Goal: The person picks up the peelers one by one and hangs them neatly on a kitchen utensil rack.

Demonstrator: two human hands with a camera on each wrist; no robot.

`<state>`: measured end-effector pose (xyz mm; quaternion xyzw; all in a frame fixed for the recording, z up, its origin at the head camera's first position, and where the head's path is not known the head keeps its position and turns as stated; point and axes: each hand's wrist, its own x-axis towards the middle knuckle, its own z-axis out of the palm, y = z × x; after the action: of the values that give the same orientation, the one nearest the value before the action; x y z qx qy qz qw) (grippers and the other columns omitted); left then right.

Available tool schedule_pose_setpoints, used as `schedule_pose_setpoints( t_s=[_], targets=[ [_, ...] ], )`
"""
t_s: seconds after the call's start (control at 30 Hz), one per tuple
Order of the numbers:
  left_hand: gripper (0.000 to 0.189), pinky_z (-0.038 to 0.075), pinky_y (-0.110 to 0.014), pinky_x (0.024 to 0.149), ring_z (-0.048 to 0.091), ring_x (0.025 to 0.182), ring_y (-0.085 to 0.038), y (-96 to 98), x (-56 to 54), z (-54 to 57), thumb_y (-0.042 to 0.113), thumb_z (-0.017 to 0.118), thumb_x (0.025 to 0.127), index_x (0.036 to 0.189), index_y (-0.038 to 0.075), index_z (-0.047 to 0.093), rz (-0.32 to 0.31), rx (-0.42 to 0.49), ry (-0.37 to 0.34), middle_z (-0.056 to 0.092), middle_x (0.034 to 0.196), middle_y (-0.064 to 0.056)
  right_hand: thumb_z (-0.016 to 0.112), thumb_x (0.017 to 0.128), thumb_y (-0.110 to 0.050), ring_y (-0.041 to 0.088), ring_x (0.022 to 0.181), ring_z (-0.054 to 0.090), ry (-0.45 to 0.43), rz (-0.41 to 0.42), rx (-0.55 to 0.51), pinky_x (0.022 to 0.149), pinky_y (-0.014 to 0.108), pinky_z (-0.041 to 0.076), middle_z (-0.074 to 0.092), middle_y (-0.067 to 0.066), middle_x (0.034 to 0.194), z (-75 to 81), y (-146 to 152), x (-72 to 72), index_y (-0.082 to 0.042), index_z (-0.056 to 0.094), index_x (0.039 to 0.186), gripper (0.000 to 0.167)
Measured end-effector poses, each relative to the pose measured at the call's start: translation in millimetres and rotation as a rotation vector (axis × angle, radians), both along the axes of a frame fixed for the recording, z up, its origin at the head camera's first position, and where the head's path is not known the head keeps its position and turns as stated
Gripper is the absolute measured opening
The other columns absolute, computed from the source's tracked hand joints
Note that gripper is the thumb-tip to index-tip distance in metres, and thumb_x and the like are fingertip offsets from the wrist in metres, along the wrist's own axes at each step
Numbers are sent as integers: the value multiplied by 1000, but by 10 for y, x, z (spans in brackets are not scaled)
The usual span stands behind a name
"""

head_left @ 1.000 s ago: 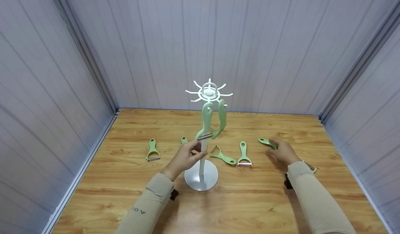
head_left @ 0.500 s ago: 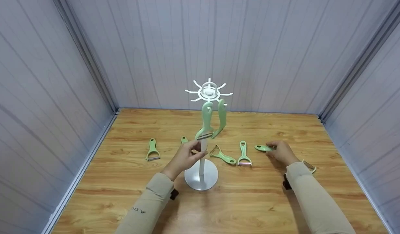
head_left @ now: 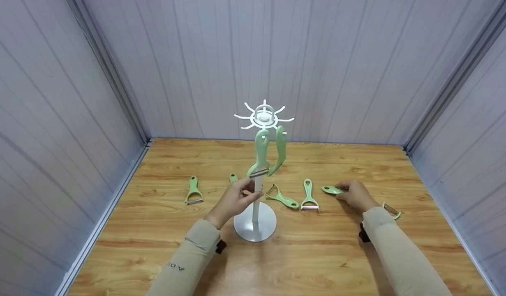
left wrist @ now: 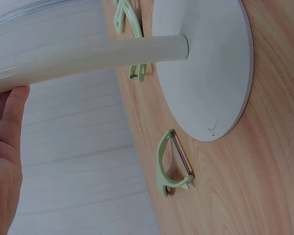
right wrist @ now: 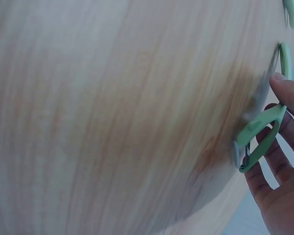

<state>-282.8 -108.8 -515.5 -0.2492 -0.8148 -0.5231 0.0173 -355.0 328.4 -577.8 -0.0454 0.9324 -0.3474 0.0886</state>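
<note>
In the head view, my left hand (head_left: 234,201) grips the pole (head_left: 256,211) of a white stand with a ring of hooks (head_left: 264,120) on top. In the left wrist view, the fingers of my left hand (left wrist: 6,156) touch the pole (left wrist: 108,55). Two green peelers hang from the front hooks, one peeler (head_left: 261,148) facing me and another peeler (head_left: 281,148) edge-on. On the right, my right hand (head_left: 357,195) pinches a green peeler (head_left: 331,190), handle end pointing left. The right wrist view shows that peeler's head (right wrist: 259,125) between thumb and fingers, close to the tabletop.
More green peelers lie on the wooden table (head_left: 318,255): a peeler (head_left: 192,190) at left, one peeler (head_left: 233,177) partly behind the left hand, a peeler (head_left: 283,199) right of the pole, an upright-lying peeler (head_left: 308,195), and one (head_left: 391,211) partly under the right wrist. Walls enclose the table.
My right hand has shifted slightly left with the peeler, whose handle end has swung left and nearer me. My left hand stays on the pole.
</note>
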Motion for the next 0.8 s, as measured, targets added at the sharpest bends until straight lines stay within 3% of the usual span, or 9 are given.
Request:
schedule_pose_setpoints(
  t_s=[0.23, 0.43, 0.53, 0.67, 0.8],
  targets=[
    [22, 59, -27, 79, 73, 100, -23, 18, 14, -17, 18, 74, 105, 117, 0, 71, 1, 2, 12, 77, 107, -12, 73, 103, -6, 45, 135, 62, 30, 0, -35, 111, 55, 53, 67, 27, 143, 81, -28, 92, 3, 69, 140, 38],
    [18, 59, -25, 79, 73, 100, -24, 23, 9, -14, 17, 74, 105, 116, 3, 72, 7, 3, 9, 77, 107, -12, 78, 102, -14, 31, 109, 66, 41, -26, -95, 79, 32, 56, 73, 20, 132, 90, -61, 161, -3, 73, 135, 35],
    [20, 59, -25, 79, 73, 101, -24, 22, 9, -5, 16, 74, 105, 117, 1, 72, 5, -2, 0, 77, 108, -12, 79, 102, -16, 31, 105, 64, 50, -34, -110, 73, 31, 55, 71, 21, 132, 89, -66, 206, -4, 73, 134, 35],
    [22, 59, -26, 79, 72, 102, -24, 18, 9, 7, 17, 74, 105, 119, 0, 71, 5, -5, -6, 77, 108, -12, 75, 101, -4, 41, 118, 66, 98, -35, -79, 94, 47, 60, 70, 26, 134, 117, -74, 238, -1, 72, 134, 33],
    [18, 58, -27, 79, 71, 101, -22, 15, 5, 15, 17, 74, 105, 117, 4, 72, 9, -6, -6, 77, 107, -10, 71, 100, 4, 48, 127, 65, 146, -18, -51, 108, 62, 53, 70, 30, 134, 163, -114, 261, 4, 70, 136, 36]
  ],
)
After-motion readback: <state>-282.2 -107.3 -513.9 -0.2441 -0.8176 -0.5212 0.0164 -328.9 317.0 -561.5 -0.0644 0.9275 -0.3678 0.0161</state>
